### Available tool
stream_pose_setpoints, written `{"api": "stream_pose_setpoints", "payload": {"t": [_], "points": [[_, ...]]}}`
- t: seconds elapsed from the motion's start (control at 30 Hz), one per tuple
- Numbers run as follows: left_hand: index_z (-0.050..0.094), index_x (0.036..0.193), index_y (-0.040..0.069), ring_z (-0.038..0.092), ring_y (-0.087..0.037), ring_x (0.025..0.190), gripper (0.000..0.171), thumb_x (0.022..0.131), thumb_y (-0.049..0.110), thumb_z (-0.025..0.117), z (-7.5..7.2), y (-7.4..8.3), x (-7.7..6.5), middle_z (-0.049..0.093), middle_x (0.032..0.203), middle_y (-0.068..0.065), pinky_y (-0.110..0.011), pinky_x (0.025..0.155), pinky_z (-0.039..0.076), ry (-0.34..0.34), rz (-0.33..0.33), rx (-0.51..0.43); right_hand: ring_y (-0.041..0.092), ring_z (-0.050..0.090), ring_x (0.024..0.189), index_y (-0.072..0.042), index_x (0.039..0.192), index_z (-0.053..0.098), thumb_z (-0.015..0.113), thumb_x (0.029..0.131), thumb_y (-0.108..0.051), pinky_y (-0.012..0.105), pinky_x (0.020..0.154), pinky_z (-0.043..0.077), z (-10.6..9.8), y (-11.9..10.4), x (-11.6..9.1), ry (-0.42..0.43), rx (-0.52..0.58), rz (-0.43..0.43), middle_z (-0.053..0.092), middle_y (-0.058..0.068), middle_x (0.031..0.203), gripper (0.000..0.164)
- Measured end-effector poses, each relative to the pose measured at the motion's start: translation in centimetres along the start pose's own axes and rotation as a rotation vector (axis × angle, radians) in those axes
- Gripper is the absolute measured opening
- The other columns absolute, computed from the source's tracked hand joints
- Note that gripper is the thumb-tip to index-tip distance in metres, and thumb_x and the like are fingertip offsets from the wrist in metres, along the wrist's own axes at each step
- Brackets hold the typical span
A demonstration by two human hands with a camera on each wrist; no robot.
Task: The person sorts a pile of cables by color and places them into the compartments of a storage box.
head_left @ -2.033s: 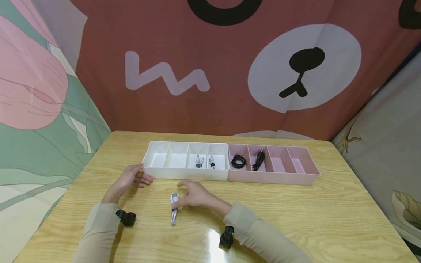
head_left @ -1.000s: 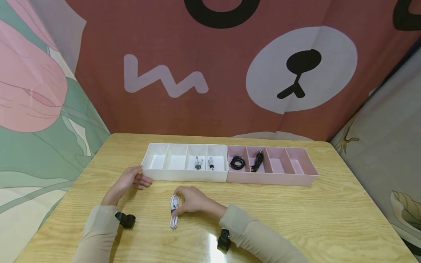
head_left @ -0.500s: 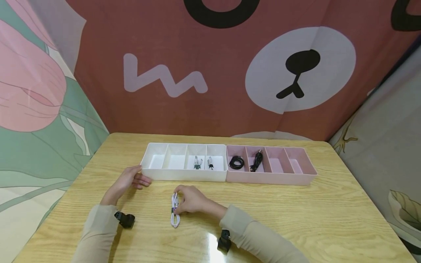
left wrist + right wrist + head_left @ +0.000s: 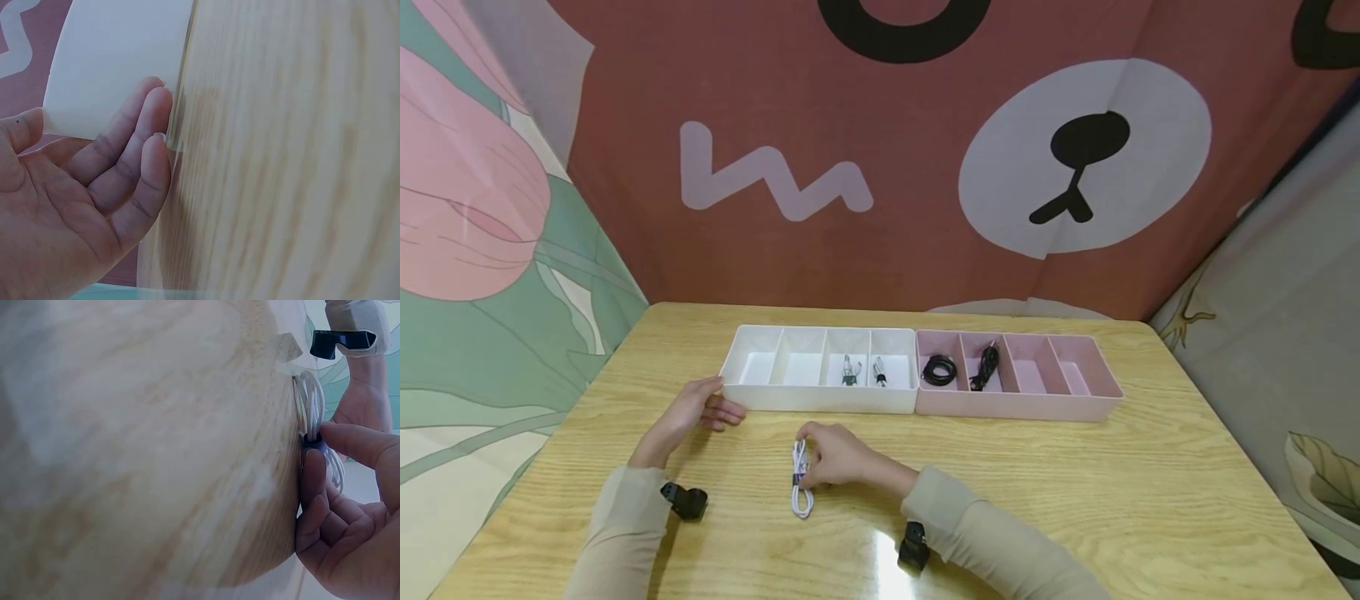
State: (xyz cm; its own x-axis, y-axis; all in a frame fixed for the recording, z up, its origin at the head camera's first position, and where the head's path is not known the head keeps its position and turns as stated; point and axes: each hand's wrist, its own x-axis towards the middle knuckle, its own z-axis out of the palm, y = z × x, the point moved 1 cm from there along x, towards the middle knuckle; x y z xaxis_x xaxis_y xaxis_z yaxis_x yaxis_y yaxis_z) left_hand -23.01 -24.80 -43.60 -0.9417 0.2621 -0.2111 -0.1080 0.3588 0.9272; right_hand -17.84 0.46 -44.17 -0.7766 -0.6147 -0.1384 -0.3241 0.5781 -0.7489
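A white USB cable, looped into a bundle with a dark band round its middle, is between the thumb and fingers of my right hand. In the right wrist view that hand pinches the cable by the band, low over the wooden table. At the near left corner of the white divided box, my left hand rests with relaxed, slightly bent fingers. The left wrist view shows its fingers against the box wall and the thumb at the box's edge.
Two small white cables lie in the white box's two right compartments, one in each. A pink divided box adjoins it, holding a coiled black cable and a bundled black cable. Printed cloth hangs behind the table.
My right hand has closed in on the white cable and grips it; the bundle has turned and shifted slightly. My left hand has stayed at the box corner.
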Motion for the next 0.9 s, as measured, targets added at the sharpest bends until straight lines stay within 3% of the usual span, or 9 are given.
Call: {"api": "stream_pose_setpoints", "payload": {"t": [0.17, 0.47, 0.77, 0.9], "points": [[0.033, 0.125, -0.019, 0.065, -0.018, 0.075, 0.051, 0.101, 0.024, 0.019, 0.0, 0.0, 0.0, 0.068, 0.084, -0.013, -0.033, 0.064, 0.051, 0.001, 0.004, 0.0, 0.002, 0.047, 0.039, -0.007, 0.123, 0.051, 0.077, 0.069, -0.006, 0.017, 0.042, 0.041, -0.1, 0.0, 0.1, -0.023, -0.01, -0.02, 0.053, -0.009, 0.05, 0.06], [0.027, 0.129, -0.019, 0.065, -0.018, 0.075, 0.052, 0.101, 0.024, 0.019, -0.1, -0.1, 0.0, 0.068, 0.084, -0.013, -0.033, 0.065, 0.051, -0.007, 0.002, -0.014, 0.002, 0.048, 0.041, -0.008, 0.106, 0.055, 0.078, 0.068, -0.005, 0.016, 0.044, 0.039, -0.1, 0.4, 0.5, -0.065, 0.017, -0.047, 0.055, -0.009, 0.052, 0.044], [0.032, 0.124, -0.02, 0.066, -0.017, 0.073, 0.05, 0.101, 0.023, 0.019, -0.1, -0.2, 0.1, 0.068, 0.084, -0.013, -0.032, 0.063, 0.051, -0.001, -0.002, -0.015, 0.003, 0.049, 0.044, -0.007, 0.086, 0.061, 0.076, 0.068, -0.001, 0.015, 0.044, 0.039, -0.5, 1.0, 0.4, -0.08, 0.11, -0.063, 0.055, -0.008, 0.052, 0.024], [0.032, 0.124, -0.019, 0.066, -0.017, 0.073, 0.049, 0.101, 0.022, 0.018, -0.1, -0.2, 0.1, 0.068, 0.084, -0.013, -0.032, 0.063, 0.051, 0.001, -0.002, -0.011, 0.008, 0.051, 0.046, -0.003, 0.083, 0.063, 0.072, 0.071, 0.005, 0.017, 0.044, 0.04, -0.7, 1.1, 0.3, -0.06, 0.213, -0.056, 0.058, -0.001, 0.055, 0.017]]}}
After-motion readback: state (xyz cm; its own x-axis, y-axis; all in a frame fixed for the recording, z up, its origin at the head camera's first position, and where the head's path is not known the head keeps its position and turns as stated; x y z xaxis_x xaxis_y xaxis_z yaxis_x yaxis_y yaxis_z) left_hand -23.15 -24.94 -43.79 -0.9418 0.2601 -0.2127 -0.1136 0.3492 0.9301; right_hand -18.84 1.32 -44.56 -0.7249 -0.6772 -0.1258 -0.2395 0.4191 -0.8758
